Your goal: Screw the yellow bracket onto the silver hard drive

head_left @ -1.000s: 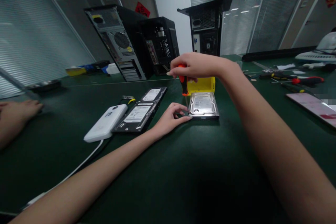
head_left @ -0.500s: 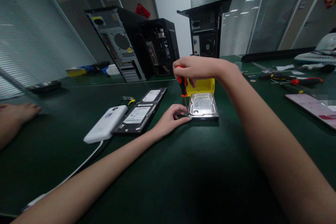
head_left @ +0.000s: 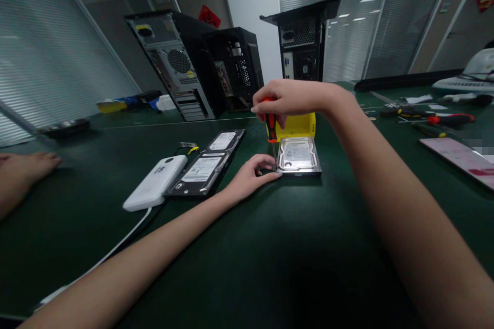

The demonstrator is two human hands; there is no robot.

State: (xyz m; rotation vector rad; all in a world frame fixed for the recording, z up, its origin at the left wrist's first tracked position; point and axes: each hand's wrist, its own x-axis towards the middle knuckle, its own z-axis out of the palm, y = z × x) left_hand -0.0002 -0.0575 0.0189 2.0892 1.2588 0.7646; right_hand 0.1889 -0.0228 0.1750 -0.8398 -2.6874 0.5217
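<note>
A silver hard drive (head_left: 298,154) lies flat on the dark green table, its label facing up. My left hand (head_left: 254,170) grips its near left corner, the thumb along the front edge and the fingers curled at the side. From above, my right hand (head_left: 276,100) is closed around the red and black handle of a screwdriver (head_left: 271,127). The shaft points almost straight down, and its tip meets the drive's left edge by my left fingertips. The exact contact point is too small to make out. Behind the drive stands a yellow box or holder (head_left: 299,126), partly covered by my right hand.
Two more hard drives (head_left: 206,164) lie end to end on the left, beside a white power bank (head_left: 156,182) with a cable. Computer cases (head_left: 185,61) stand at the back. Tools (head_left: 450,119) and a phone (head_left: 459,159) lie right. Another person's hand (head_left: 31,175) rests far left.
My right hand has shifted slightly upward and its fingers have turned a little on the handle. The screwdriver stands slightly more upright. My left hand and the hard drive have stayed put.
</note>
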